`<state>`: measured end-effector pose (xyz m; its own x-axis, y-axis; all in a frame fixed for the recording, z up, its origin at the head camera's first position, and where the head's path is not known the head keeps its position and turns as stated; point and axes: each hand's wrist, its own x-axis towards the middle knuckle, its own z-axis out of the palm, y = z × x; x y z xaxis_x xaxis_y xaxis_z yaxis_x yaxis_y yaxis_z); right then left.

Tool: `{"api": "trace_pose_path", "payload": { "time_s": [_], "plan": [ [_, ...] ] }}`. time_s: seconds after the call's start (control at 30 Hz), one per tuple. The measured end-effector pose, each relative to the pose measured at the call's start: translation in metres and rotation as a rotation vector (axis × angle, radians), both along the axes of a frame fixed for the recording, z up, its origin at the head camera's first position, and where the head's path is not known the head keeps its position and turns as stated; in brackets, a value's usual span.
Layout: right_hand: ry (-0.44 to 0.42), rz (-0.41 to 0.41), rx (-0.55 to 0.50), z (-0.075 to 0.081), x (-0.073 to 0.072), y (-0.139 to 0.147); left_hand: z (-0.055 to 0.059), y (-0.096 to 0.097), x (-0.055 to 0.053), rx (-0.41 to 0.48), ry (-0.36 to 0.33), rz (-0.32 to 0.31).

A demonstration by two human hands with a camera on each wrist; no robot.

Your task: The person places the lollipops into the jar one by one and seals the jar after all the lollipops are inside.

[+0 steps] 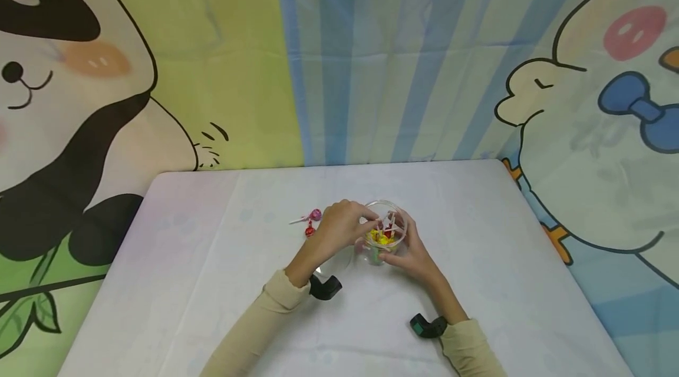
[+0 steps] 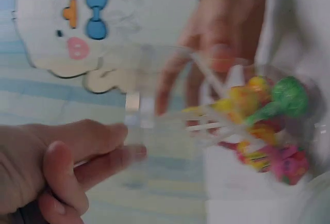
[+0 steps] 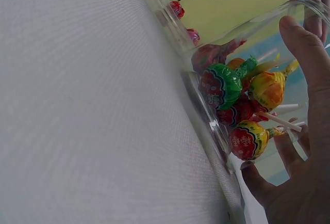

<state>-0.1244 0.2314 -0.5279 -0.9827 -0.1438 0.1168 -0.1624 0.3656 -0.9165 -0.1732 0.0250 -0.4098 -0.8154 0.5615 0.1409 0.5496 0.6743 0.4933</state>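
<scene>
A clear plastic jar [image 1: 365, 254] stands on the table with several wrapped lollipops [image 3: 221, 87] inside, in green, yellow and red, their white sticks pointing toward the mouth. My right hand [image 1: 412, 252] grips the jar from its right side, thumb and fingers spread round the wall. At the jar's mouth is my left hand [image 1: 342, 225], its fingertips by the rim. In the left wrist view, the left hand [image 2: 67, 167] shows nothing between its fingers. Two more lollipops, one pink-purple [image 1: 315, 214] and one red [image 1: 310, 230], lie left of the left hand.
Partly hidden beneath the left forearm lies a clear, rounded piece [image 1: 339, 262]. A white cloth covers the table [image 1: 201, 283]. Behind it hangs a curtain [image 1: 366, 70] printed with cartoon animals. Each wrist bears a black camera [image 1: 326, 288].
</scene>
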Motion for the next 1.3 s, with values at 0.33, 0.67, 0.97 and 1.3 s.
{"api": "trace_pose_path", "payload": {
  "time_s": [0.33, 0.67, 0.97, 1.3],
  "plan": [
    [-0.014, -0.029, 0.022, 0.000, -0.001, 0.000, -0.001, -0.094, 0.041, 0.054, 0.078, 0.213],
    [-0.045, -0.034, 0.017, -0.002, -0.001, -0.001, -0.052, -0.173, 0.096, -0.002, -0.237, 0.467],
    [-0.028, -0.026, -0.003, 0.000, 0.000, 0.000, -0.065, -0.183, 0.106, 0.061, -0.271, 0.501],
    [-0.037, -0.029, 0.025, -0.001, -0.001, 0.001, -0.065, -0.176, 0.059, 0.031, -0.192, 0.429]
  ]
}}
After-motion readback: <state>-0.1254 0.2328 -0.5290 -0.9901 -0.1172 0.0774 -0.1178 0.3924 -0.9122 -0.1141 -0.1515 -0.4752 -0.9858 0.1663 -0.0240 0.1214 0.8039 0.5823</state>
